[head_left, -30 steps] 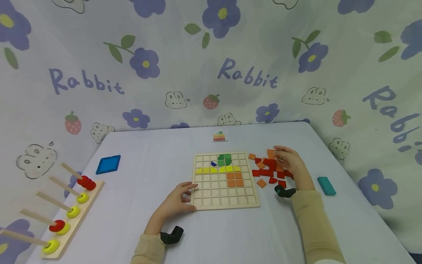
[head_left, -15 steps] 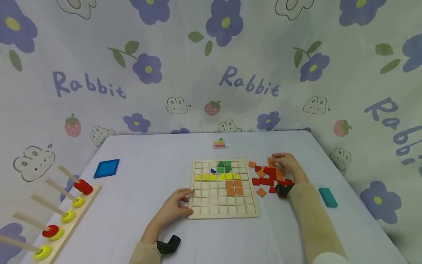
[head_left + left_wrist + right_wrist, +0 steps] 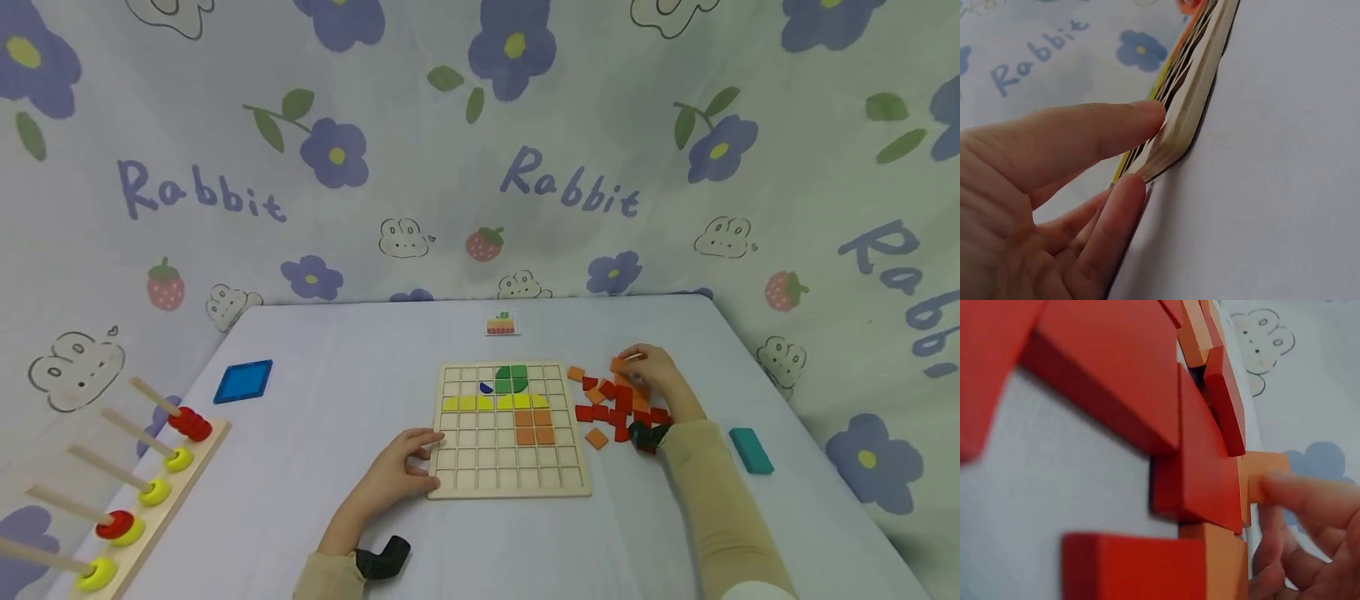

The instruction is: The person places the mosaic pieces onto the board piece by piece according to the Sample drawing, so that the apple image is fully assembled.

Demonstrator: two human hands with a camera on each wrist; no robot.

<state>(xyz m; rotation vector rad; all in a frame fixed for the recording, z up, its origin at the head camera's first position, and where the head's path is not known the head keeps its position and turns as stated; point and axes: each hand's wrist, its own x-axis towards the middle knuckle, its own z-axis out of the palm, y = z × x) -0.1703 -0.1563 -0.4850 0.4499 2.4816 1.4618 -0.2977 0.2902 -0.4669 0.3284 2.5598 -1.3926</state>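
A square wooden grid board (image 3: 465,479) lies on the table, holding green pieces, a blue piece, a row of yellow pieces and an orange square block. My left hand (image 3: 397,467) holds the board's left edge near the front corner; the left wrist view shows thumb and finger at its rim (image 3: 1200,87). Right of the board spreads a loose pile of red tiles (image 3: 622,396) and orange tiles. At the pile's far side my right hand (image 3: 654,368) pinches an orange square tile (image 3: 618,365) between thumb and fingertips, seen also in the right wrist view (image 3: 1266,464).
A small pattern card (image 3: 502,323) lies behind the board. On the left are a blue tray (image 3: 243,381) and a wooden peg rack (image 3: 172,508) with red and yellow rings. A teal block (image 3: 751,451) lies right of my right arm.
My right hand has drawn back slightly over the pile's far side and now pinches an orange tile there. The left hand stays on the board's edge. The head view has tilted slightly.
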